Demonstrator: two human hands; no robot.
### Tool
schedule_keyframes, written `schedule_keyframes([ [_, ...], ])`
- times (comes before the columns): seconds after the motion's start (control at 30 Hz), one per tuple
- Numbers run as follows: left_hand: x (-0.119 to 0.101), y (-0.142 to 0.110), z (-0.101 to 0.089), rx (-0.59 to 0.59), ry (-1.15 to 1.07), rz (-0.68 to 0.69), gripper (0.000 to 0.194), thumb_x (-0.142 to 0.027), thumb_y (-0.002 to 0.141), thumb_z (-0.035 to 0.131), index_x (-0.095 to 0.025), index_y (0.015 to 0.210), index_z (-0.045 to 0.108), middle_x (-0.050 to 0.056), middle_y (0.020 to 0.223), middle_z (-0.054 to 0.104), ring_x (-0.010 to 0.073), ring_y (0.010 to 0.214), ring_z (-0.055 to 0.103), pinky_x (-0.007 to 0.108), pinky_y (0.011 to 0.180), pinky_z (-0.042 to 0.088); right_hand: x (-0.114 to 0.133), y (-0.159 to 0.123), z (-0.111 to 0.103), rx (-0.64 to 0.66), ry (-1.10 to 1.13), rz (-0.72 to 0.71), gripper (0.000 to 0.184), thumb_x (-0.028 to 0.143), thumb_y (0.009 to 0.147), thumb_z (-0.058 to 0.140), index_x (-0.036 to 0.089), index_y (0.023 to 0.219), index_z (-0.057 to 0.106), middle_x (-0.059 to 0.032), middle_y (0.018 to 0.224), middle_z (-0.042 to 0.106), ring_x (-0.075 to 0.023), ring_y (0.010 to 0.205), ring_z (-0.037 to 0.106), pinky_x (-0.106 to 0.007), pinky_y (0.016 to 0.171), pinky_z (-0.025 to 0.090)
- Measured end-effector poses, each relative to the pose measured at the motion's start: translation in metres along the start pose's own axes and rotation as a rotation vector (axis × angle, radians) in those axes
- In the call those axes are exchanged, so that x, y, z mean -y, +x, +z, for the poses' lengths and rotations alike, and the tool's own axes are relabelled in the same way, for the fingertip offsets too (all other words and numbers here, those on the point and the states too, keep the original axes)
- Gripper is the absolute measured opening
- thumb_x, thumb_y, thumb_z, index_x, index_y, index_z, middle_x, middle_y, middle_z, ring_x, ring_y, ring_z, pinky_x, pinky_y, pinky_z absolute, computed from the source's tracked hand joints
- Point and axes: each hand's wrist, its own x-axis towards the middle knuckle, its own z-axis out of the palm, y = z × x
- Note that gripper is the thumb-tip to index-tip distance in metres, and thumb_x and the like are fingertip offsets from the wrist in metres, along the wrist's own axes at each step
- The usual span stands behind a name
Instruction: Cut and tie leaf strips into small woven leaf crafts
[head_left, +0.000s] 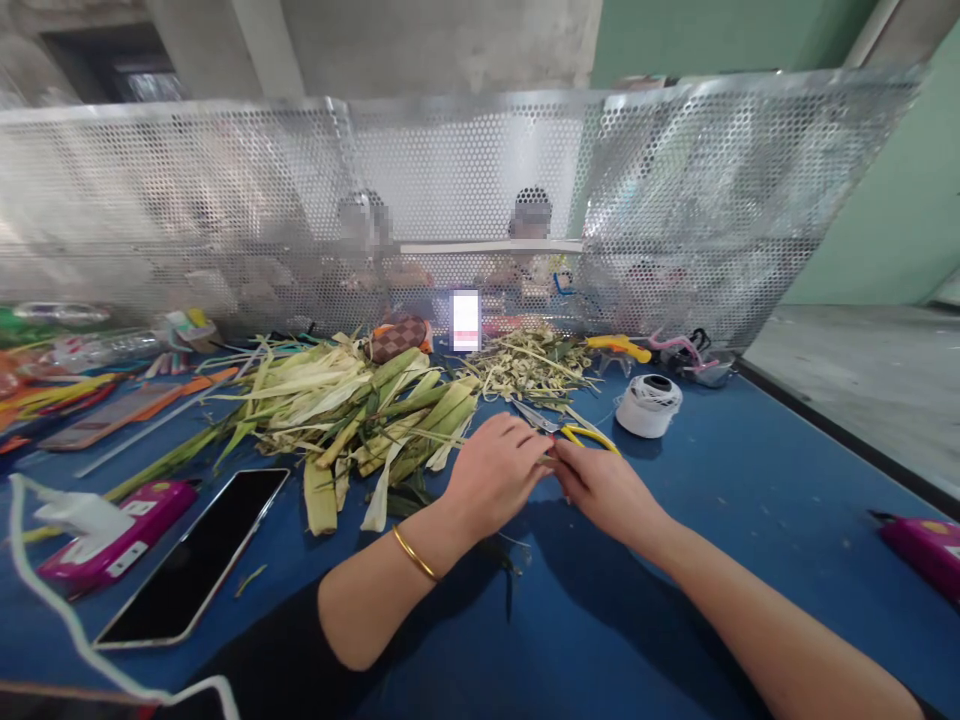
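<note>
- Our left hand (pixel 496 472) is pretty much closed up, fingers curled over and pressed together, back of the hand facing up. The fingertips meet at a thin greenish strip (pixel 550 460), though most of the grip is tucked out of sight.
- Our right hand (pixel 611 492) comes in from the other side, thumb and index pinching at that same strip, the rest of the fingers folded under. Tips of both hands are right up against each other, so we can't tell exactly which finger has what.
- The strip sits between the two hands, just above the blue table (pixel 720 600). There's a tiny bit of red there too, too small to make out.
- Scissors with yellow handles (pixel 592 438) lie just beyond our fingers; can't tell if we're touching them.
- White thread spool (pixel 649 412) stands upright, past the right hand and off to its right.
- Big heap of green and pale husks (pixel 375 415) to the left of our hands, with a pile of shredded bits (pixel 536 368) farther back.
- Gold bangle (pixel 415 553) on our left wrist, black phone (pixel 199 560) lying flat over on the left.
</note>
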Motion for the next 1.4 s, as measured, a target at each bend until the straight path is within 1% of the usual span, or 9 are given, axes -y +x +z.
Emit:
schedule_keyframes([
  [0.07, 0.002, -0.001, 0.003, 0.102, 0.045, -0.052, 0.024, -0.031, 0.094, 0.044, -0.019, 0.096, 0.064, 0.005, 0.090, 0.068, 0.0187, 0.086, 0.061, 0.030, 0.076, 0.045, 0.002, 0.000, 0.000, -0.006, 0.045, 0.003, 0.021, 0.030, 0.090, 0.037, 0.023, 0.073, 0.044, -0.0005, 0.060, 0.058, -0.0163, 0.057, 0.053, -0.026, 0.056, 0.034],
  [0.13, 0.003, -0.002, 0.005, 0.141, 0.046, -0.139, 0.028, -0.032, 0.095, 0.039, -0.019, 0.094, 0.064, 0.005, 0.089, 0.068, 0.0175, 0.081, 0.061, 0.027, 0.069, 0.043, 0.003, 0.000, 0.001, -0.037, 0.142, 0.020, 0.024, 0.034, 0.091, 0.038, 0.023, 0.070, 0.044, 0.0006, 0.057, 0.057, -0.0157, 0.056, 0.052, -0.026, 0.057, 0.035],
  [0.33, 0.001, 0.001, 0.001, 0.038, -0.330, -0.422, 0.025, -0.027, 0.090, 0.046, -0.019, 0.073, 0.063, 0.000, 0.070, 0.065, 0.0130, 0.067, 0.057, 0.022, 0.063, 0.038, 0.003, 0.003, 0.002, -0.171, 0.608, 0.150, 0.027, 0.043, 0.087, 0.046, 0.022, 0.070, 0.049, 0.0033, 0.058, 0.054, -0.0134, 0.053, 0.053, -0.027, 0.056, 0.041],
  [0.43, 0.002, 0.004, 0.000, -0.006, -0.528, -0.544, 0.028, -0.029, 0.087, 0.048, -0.017, 0.065, 0.060, -0.002, 0.060, 0.060, 0.0104, 0.054, 0.049, 0.022, 0.056, 0.035, 0.002, 0.005, -0.001, -0.283, 0.833, 0.290, 0.030, 0.050, 0.077, 0.058, 0.020, 0.075, 0.055, 0.0033, 0.059, 0.055, -0.0123, 0.052, 0.052, -0.027, 0.055, 0.042],
  [0.5, 0.002, 0.004, -0.001, -0.006, -0.604, -0.590, 0.030, -0.033, 0.086, 0.049, -0.017, 0.063, 0.059, -0.003, 0.054, 0.056, 0.0095, 0.049, 0.044, 0.022, 0.053, 0.033, 0.003, 0.006, -0.002, -0.268, 0.924, 0.353, 0.035, 0.052, 0.069, 0.066, 0.019, 0.080, 0.060, 0.0030, 0.058, 0.057, -0.0121, 0.052, 0.052, -0.027, 0.055, 0.042],
  [0.7, -0.002, 0.004, -0.001, 0.036, -0.676, -0.623, 0.032, -0.039, 0.084, 0.051, -0.017, 0.062, 0.058, -0.005, 0.046, 0.051, 0.0094, 0.043, 0.047, 0.022, 0.050, 0.036, 0.014, 0.003, -0.004, -0.099, 1.025, 0.405, 0.041, 0.051, 0.061, 0.074, 0.017, 0.081, 0.064, 0.0034, 0.052, 0.058, -0.0093, 0.046, 0.049, -0.023, 0.050, 0.037],
  [0.97, -0.003, 0.004, 0.000, 0.048, -0.685, -0.652, 0.027, -0.033, 0.084, 0.048, -0.017, 0.069, 0.064, 0.001, 0.066, 0.068, 0.0109, 0.053, 0.059, 0.021, 0.054, 0.042, 0.016, 0.003, -0.003, -0.137, 1.052, 0.439, 0.032, 0.044, 0.059, 0.074, 0.016, 0.070, 0.064, 0.0032, 0.048, 0.058, -0.0083, 0.045, 0.048, -0.023, 0.049, 0.037],
  [1.13, 0.000, 0.003, 0.005, 0.053, -0.748, -0.697, 0.027, -0.034, 0.083, 0.047, -0.017, 0.073, 0.065, 0.003, 0.076, 0.072, 0.0133, 0.059, 0.064, 0.021, 0.053, 0.043, 0.015, 0.004, -0.001, -0.190, 1.072, 0.450, 0.032, 0.044, 0.058, 0.074, 0.016, 0.070, 0.063, 0.0033, 0.049, 0.059, -0.0081, 0.044, 0.048, -0.023, 0.048, 0.038],
  [1.4, -0.003, 0.003, 0.000, 0.040, -0.612, -0.622, 0.032, -0.036, 0.084, 0.046, -0.017, 0.072, 0.069, 0.000, 0.059, 0.065, 0.0108, 0.048, 0.052, 0.022, 0.053, 0.038, 0.013, 0.004, -0.001, -0.192, 1.045, 0.420, 0.030, 0.043, 0.061, 0.072, 0.016, 0.072, 0.064, 0.0033, 0.049, 0.058, -0.0089, 0.045, 0.049, -0.023, 0.049, 0.037],
])
